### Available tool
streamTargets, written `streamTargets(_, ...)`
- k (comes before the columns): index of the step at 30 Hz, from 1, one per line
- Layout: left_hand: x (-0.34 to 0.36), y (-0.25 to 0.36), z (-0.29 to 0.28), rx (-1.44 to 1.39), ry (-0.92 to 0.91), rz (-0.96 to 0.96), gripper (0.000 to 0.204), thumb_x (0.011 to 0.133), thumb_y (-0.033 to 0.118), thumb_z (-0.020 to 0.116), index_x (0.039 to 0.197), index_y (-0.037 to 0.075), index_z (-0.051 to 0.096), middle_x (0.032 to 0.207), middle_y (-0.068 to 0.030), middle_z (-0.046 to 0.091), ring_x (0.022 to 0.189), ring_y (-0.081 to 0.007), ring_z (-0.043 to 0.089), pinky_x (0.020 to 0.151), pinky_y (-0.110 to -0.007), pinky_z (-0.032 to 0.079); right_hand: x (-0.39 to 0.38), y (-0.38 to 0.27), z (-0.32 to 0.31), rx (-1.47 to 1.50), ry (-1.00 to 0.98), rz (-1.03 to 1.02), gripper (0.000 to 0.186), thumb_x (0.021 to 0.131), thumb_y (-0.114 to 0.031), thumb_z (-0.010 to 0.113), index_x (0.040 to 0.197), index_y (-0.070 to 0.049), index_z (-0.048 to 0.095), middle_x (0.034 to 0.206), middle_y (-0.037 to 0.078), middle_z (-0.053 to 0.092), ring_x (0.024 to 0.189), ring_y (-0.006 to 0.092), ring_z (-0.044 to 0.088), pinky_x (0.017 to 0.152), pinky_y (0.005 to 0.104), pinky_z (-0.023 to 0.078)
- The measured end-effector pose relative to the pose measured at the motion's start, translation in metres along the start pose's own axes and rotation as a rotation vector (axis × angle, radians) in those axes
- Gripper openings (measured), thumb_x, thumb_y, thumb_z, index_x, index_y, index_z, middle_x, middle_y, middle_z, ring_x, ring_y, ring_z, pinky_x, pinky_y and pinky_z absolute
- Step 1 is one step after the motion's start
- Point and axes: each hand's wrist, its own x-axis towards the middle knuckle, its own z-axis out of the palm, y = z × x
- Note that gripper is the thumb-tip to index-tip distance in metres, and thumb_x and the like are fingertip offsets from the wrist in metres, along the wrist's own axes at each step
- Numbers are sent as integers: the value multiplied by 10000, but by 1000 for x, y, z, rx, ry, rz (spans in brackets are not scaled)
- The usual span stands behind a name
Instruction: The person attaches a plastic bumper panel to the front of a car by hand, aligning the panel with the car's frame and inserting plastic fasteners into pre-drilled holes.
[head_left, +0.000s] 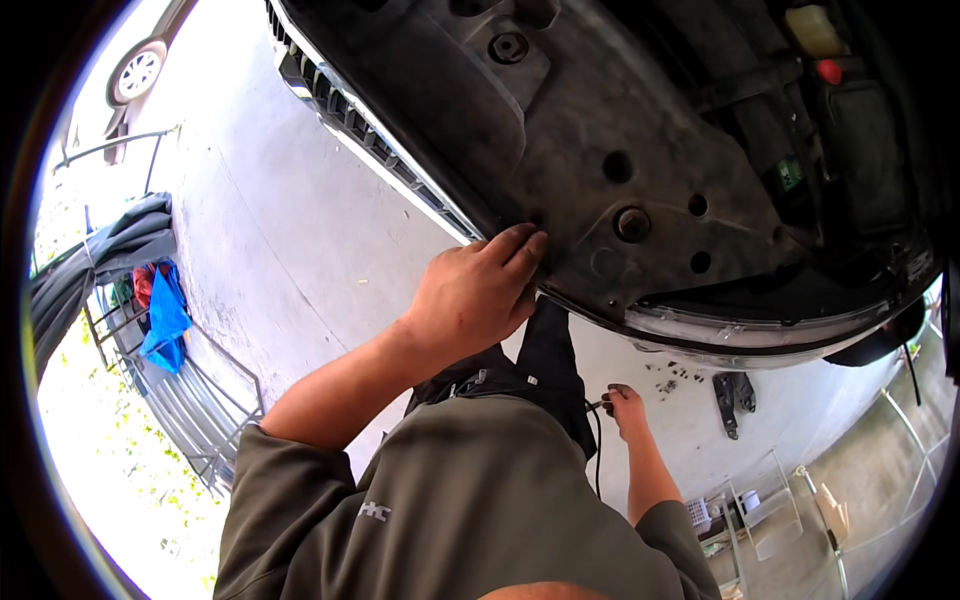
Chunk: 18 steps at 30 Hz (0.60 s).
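Note:
A dark plastic panel (pixel 590 140) with round holes spans the front end of a car. At its front edge, my left hand (pixel 485 285) bears down with fingers bent and pressed together. Its fingertips meet the panel beside a dark hole, and whatever they may pinch is hidden. A bolt (pixel 632 224) sits in the panel to the right of that hand. Low by my right thigh, my right hand (pixel 624 408) is closed around the end of a thin black cord (pixel 599 450), which hangs down beside my leg.
The clear headlight (pixel 720 330) and the grille (pixel 350 125) border the panel. Small dark pieces (pixel 672 378) and a black glove-like item (pixel 735 402) lie on the pale floor. A metal rack with a blue cloth (pixel 167 320) stands left; shelving (pixel 740 520) is at the lower right.

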Motion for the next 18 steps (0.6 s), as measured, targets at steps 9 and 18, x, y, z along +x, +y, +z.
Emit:
streamTargets(9,10,-3,-7,29,-7,-11,545,854,175,716,1387,100,631,1363,-68,667,930,-304,736,763,-432,599,-4,-10,-11,102,-8,4,344,1047,-167,562,1296,62,625,1037,170,724,711,209,715,642,314,525)
streamTargets(18,12,2,-5,95,-59,3,521,865,196,704,1376,108,647,1365,-63,679,915,-294,739,752,-433,597,6,-17,-8,127,-41,4,322,1040,-148,563,1265,68,643,1004,158,707,790,212,663,642,355,583)
